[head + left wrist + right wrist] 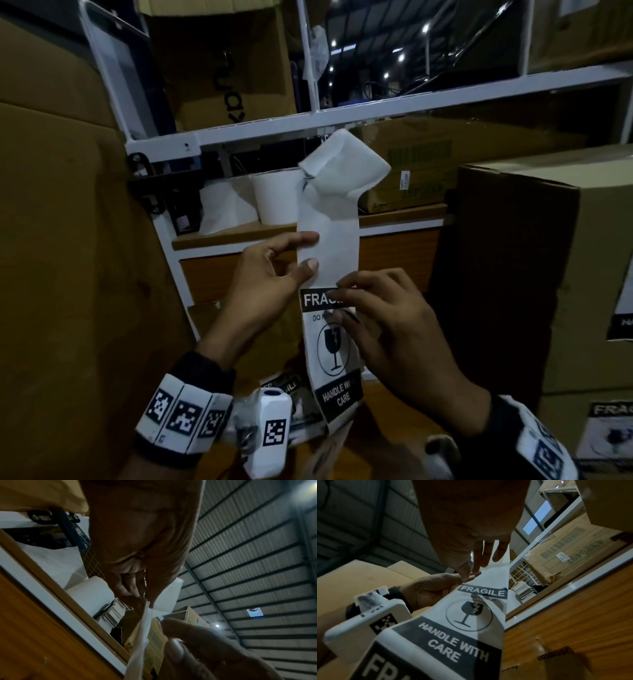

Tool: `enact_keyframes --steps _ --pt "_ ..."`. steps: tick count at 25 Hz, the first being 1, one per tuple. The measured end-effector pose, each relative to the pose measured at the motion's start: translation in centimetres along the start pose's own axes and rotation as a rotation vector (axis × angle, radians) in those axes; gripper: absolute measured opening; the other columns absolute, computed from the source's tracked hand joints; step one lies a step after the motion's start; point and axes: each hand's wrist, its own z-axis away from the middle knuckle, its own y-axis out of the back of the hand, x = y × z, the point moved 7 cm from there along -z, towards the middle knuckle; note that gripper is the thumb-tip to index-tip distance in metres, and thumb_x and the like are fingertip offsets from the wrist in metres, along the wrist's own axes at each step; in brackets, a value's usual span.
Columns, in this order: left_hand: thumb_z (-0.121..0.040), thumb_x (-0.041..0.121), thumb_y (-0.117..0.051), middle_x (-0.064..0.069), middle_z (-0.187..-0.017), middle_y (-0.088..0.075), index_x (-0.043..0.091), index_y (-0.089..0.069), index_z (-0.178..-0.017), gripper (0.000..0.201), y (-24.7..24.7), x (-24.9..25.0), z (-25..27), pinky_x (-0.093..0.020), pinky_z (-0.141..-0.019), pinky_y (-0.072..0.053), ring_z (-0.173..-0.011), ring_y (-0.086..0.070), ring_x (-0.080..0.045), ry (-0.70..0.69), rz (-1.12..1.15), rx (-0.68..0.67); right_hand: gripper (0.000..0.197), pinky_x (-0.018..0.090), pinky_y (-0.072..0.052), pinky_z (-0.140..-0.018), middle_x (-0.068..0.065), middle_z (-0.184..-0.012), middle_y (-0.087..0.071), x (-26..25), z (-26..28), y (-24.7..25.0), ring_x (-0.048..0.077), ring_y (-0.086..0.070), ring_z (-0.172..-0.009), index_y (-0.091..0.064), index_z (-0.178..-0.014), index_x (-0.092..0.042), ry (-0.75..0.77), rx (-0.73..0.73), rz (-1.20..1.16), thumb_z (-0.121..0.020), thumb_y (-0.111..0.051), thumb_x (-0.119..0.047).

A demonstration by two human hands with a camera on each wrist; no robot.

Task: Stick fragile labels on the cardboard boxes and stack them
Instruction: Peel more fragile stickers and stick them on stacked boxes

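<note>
In the head view, the right hand (387, 329) covers the end of "FRAGILE" and part of the small print on the fragile label (334, 346). The label strip (329, 246) runs below the frame edge. At the right edge, labels on the cardboard box (534, 260) are cropped. In the left wrist view, the left hand (144, 545) hides its fingertip contact with the strip.

The head camera looks forward and slightly down from close behind both hands, which fill the lower middle of the frame, with the white shelving (394, 109) across the top. The left wrist camera sits just under the left hand (145, 536), tilted up so the corrugated roof (248, 561) fills the right half. The right wrist camera looks up along the right hand (471, 520) from very near. All three views share the label strip (330, 342) held between the hands.
</note>
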Motion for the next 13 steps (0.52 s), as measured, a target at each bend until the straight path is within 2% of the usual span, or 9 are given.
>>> enact_keyframes --steps 3,5,9,13 --pt "-0.095 0.013 -0.070 0.021 -0.130 -0.065 0.030 -0.067 -0.131 0.040 0.0 -0.1 -0.4 -0.017 -0.092 -0.055 -0.110 -0.065 0.002 0.019 0.085 -0.015 0.039 0.038 -0.054 -0.086 0.001 -0.128 -0.061 0.0 -0.3 -1.0 0.018 -0.052 -0.115 -0.067 -0.129 -0.022 0.071 -0.019 0.065 -0.091 -0.069 -0.028" --pt "-0.096 0.010 -0.068 0.019 -0.133 -0.065 0.029 -0.068 -0.131 0.039 -0.2 -0.2 -0.5 -0.025 -0.092 -0.059 -0.116 -0.064 0.002 0.042 0.146 -0.034 0.042 0.036 -0.053 -0.086 0.002 -0.129 -0.060 0.0 -0.8 -1.2 0.018 -0.053 -0.114 -0.064 -0.133 -0.021 0.077 0.000 0.063 -0.092 -0.070 -0.027" --pt "-0.098 0.005 -0.064 0.010 -0.138 -0.063 0.023 -0.068 -0.133 0.039 -0.7 -0.2 -0.4 -0.021 -0.079 -0.059 -0.111 -0.066 0.005 0.123 0.298 -0.076 0.037 0.028 -0.047 -0.084 0.002 -0.125 -0.060 -0.1 -1.6 -1.0 0.015 -0.052 -0.111 -0.067 -0.131 -0.018 0.090 0.060 0.046 -0.097 -0.062 -0.032" --pt "-0.099 0.005 -0.062 0.006 -0.145 -0.057 0.024 -0.067 -0.133 0.039 -1.0 -0.2 -0.2 -0.019 -0.075 -0.058 -0.106 -0.067 0.003 0.153 0.298 -0.103 0.031 0.027 -0.049 -0.083 0.001 -0.122 -0.061 0.3 -1.7 -1.0 0.013 -0.053 -0.110 -0.071 -0.122 -0.017 0.067 0.083 -0.032 -0.092 -0.070 -0.026"
